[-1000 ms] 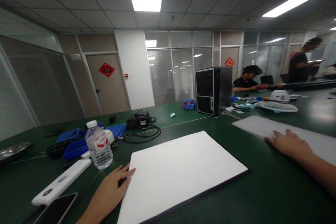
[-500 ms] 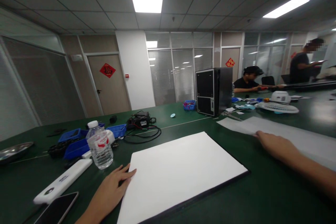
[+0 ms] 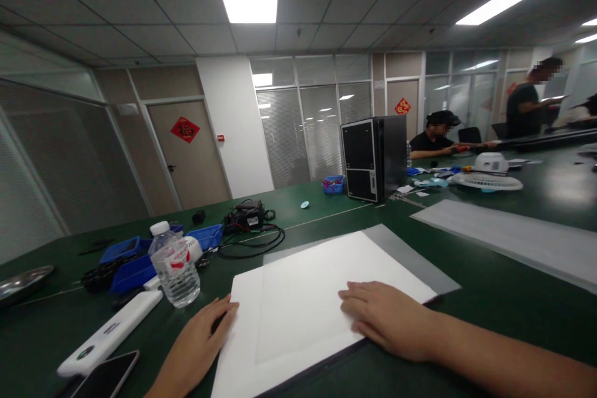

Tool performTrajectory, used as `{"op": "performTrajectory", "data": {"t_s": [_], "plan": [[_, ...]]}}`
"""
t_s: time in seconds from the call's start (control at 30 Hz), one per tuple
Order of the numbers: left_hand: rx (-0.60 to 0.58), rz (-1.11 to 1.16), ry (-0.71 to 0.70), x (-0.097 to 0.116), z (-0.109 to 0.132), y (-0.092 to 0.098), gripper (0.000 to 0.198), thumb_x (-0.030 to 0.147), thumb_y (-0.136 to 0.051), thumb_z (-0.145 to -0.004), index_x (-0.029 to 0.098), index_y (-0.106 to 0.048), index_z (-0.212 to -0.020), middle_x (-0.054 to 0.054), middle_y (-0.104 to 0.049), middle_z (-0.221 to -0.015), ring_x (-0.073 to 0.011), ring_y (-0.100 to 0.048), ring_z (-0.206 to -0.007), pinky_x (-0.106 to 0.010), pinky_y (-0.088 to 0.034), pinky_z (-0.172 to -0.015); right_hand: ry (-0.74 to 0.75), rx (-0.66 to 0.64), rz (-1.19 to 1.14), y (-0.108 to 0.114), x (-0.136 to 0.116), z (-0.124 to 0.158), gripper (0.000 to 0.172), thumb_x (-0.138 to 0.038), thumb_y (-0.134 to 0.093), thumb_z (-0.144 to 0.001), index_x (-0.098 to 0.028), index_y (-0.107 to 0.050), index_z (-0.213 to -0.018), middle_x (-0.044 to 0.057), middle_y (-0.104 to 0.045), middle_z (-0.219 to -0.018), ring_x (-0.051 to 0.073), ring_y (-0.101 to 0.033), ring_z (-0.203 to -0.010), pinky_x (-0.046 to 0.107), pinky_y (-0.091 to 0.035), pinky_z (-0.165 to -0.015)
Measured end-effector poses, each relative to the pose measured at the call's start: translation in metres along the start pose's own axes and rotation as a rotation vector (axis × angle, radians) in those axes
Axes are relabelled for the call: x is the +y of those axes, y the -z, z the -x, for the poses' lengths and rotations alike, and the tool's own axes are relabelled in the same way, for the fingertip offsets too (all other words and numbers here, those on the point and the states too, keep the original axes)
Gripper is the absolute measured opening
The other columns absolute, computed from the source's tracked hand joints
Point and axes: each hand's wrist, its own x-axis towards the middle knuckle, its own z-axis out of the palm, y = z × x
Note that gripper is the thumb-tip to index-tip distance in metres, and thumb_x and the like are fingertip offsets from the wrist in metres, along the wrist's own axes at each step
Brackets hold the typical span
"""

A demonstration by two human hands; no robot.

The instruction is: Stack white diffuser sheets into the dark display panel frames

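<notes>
A white rectangular sheet [image 3: 242,323] lies in front of me, with a dark border showing beneath its lower edge. Over it is a translucent sheet [image 3: 401,252], set off toward the right and the far side. My left hand [image 3: 198,339] rests at the white sheet's left edge, fingers stretched and fingertips touching it. On the translucent sheet lies my right hand [image 3: 389,317], palm down with fingers extended and slightly blurred. More translucent sheet material [image 3: 504,236] lies farther right on the green table.
Left of the sheets stand a water bottle [image 3: 175,267], a white elongated device [image 3: 112,333] and a phone [image 3: 107,376]. Behind are blue bins [image 3: 133,270], a black adapter with cables [image 3: 245,216] and a computer tower [image 3: 373,158]. Two people [image 3: 436,137] are at the far right.
My right hand has moved left from the translucent material onto the white sheet. A translucent sheet now covers most of the white one. My left hand stays at the left edge.
</notes>
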Motion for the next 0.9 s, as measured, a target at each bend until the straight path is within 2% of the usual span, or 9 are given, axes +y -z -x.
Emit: {"op": "performTrajectory", "data": {"t_s": [0.17,0.33,0.43,0.5,0.6,0.7,0.8,0.87,0.9], "plan": [[0.015,-0.028,0.003,-0.005,0.001,-0.006,0.056,0.058,-0.049,-0.088,0.024,-0.066,-0.13,-0.006,-0.061,-0.143,-0.0292,-0.054,-0.134,-0.048,-0.039,-0.115,0.075,-0.019,-0.058,-0.008,-0.022,-0.013,0.04,-0.038,-0.044,-0.097,-0.023,-0.059,-0.131,0.008,-0.057,-0.142,0.031,-0.048,-0.134,0.051,-0.038,-0.11],[-0.004,-0.072,0.002,-0.007,0.002,-0.003,0.053,0.053,-0.052,-0.086,0.025,-0.067,-0.129,-0.006,-0.061,-0.142,-0.0297,-0.052,-0.136,-0.05,-0.037,-0.116,0.114,-0.007,-0.107,-0.011,-0.032,-0.02,0.04,-0.036,-0.046,-0.097,-0.026,-0.06,-0.132,0.008,-0.059,-0.141,0.029,-0.05,-0.132,0.05,-0.037,-0.11],[0.006,-0.07,0.019,-0.004,0.003,0.002,0.05,0.05,-0.053,-0.085,0.024,-0.071,-0.124,-0.006,-0.064,-0.14,-0.0299,-0.054,-0.134,-0.049,-0.039,-0.115,0.136,-0.045,-0.166,-0.007,-0.034,-0.02,0.044,-0.037,-0.047,-0.097,-0.027,-0.056,-0.138,0.007,-0.055,-0.145,0.028,-0.046,-0.136,0.05,-0.035,-0.113],[0.008,-0.061,0.04,-0.001,0.004,0.004,0.048,0.05,-0.055,-0.083,0.024,-0.073,-0.119,-0.006,-0.065,-0.138,-0.0302,-0.056,-0.132,-0.048,-0.041,-0.114,0.151,-0.067,-0.217,-0.003,-0.025,-0.019,0.048,-0.042,-0.049,-0.097,-0.029,-0.051,-0.143,0.007,-0.053,-0.147,0.026,-0.045,-0.137,0.049,-0.031,-0.116],[0.004,-0.044,0.067,0.002,0.005,0.007,0.046,0.05,-0.057,-0.081,0.023,-0.075,-0.115,-0.006,-0.066,-0.137,-0.0305,-0.058,-0.13,-0.048,-0.042,-0.113,0.078,-0.011,-0.185,0.002,0.017,-0.017,0.05,-0.047,-0.044,-0.099,-0.031,-0.047,-0.145,0.005,-0.05,-0.149,0.024,-0.043,-0.139,0.05,-0.024,-0.12],[0.003,-0.032,0.077,0.006,0.006,0.01,0.044,0.049,-0.058,-0.08,0.022,-0.076,-0.11,-0.007,-0.066,-0.136,-0.0305,-0.058,-0.129,-0.047,-0.041,-0.112,-0.165,0.165,0.026,0.005,0.093,-0.002,0.052,-0.048,-0.043,-0.098,-0.026,-0.049,-0.144,0.009,-0.05,-0.149,0.026,-0.041,-0.14,0.051,-0.026,-0.119],[0.002,-0.019,0.102,0.01,0.006,0.014,0.042,0.056,-0.057,-0.081,0.024,-0.077,-0.1,-0.006,-0.067,-0.135,-0.0317,-0.062,-0.124,-0.047,-0.045,-0.108,-0.478,0.326,0.371,0.013,0.178,0.038,0.051,-0.045,-0.049,-0.093,-0.021,-0.057,-0.137,0.014,-0.053,-0.145,0.032,-0.044,-0.136,0.052,-0.025,-0.117],[0.012,-0.016,0.121,0.01,0.004,0.015,0.043,0.06,-0.056,-0.081,0.025,-0.077,-0.096,-0.006,-0.068,-0.134,-0.0324,-0.065,-0.12,-0.046,-0.048,-0.104,-0.664,0.416,0.438,0.02,0.223,0.076,0.052,-0.042,-0.053,-0.088,-0.01,-0.061,-0.128,0.027,-0.051,-0.141,0.044,-0.043,-0.134,0.062,-0.028,-0.11],[0.019,-0.019,0.129,0.009,0.003,0.015,0.044,0.06,-0.057,-0.08,0.026,-0.078,-0.097,-0.006,-0.069,-0.133,-0.0324,-0.065,-0.119,-0.046,-0.048,-0.104,-0.746,0.456,0.454,0.023,0.241,0.094,0.051,-0.044,-0.053,-0.087,-0.008,-0.064,-0.122,0.031,-0.055,-0.134,0.048,-0.047,-0.128,0.067,-0.032,-0.103]]}}
